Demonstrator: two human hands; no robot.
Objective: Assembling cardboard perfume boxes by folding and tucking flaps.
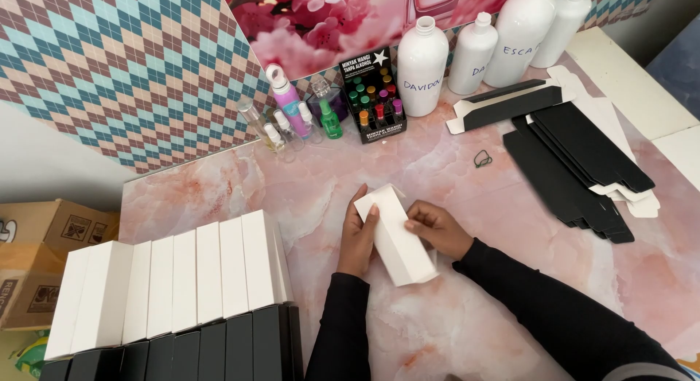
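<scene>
Two hands, left hand point(357, 239), right hand point(437, 229), gripping one white carton point(397, 239), perhaps nine assembled cartons point(175, 282) nearby

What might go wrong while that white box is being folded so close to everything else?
The tall white cardboard box, held by both the left hand and right hand, may crease if squeezed. An elbow swing might topple the standing row of white boxes. Pushed forward, it may knock the small spray bottles.

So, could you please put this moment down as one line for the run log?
left hand: holds white carton | right hand: holds same carton | nearby: row of folded white boxes, flat black cartons
</scene>
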